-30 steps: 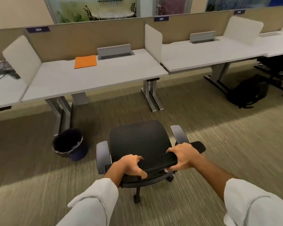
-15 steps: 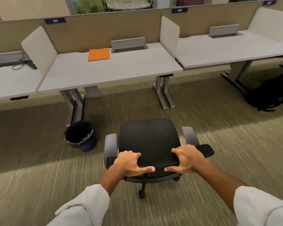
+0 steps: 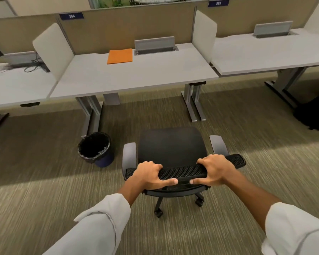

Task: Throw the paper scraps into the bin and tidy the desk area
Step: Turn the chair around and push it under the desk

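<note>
Two hands, left hand (image 3: 149, 175), right hand (image 3: 214, 171), gripping one chair (image 3: 171, 147), one bin (image 3: 94, 146)

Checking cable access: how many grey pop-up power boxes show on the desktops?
2 plainly: one on the middle desk beside the orange folder, at; one on the right desk at. A similar grey box on the left desk is partly hidden, so possibly a third.

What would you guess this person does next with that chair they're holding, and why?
Probably push it straight ahead, under the desk. Both the left hand and right hand grip the top of the chair backrest, its seat faces the gap between the desk legs, and the bin stands off to the left, seemingly clear of that path.
</note>
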A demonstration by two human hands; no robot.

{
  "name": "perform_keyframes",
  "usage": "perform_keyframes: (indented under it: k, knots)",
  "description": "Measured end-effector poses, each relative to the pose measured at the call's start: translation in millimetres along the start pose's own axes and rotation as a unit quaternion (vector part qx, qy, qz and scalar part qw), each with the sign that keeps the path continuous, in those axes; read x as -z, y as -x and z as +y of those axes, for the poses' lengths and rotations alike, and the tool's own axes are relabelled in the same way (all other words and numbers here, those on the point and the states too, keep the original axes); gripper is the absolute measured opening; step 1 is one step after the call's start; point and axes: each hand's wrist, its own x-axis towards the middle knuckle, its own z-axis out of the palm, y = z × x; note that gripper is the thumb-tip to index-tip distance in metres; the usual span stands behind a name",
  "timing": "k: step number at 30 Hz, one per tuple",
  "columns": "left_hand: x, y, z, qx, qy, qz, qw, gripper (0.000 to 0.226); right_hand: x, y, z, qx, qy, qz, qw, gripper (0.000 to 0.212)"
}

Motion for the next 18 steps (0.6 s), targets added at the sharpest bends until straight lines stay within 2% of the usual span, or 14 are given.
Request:
perform_keyframes:
  k: [18]
  knots:
    - [27, -85, -89, 0.019, -0.02, 0.034, 0.999, 0.104, 0, -127, 21, 0.012, -0.004, 0.009, 1.0, 0.094]
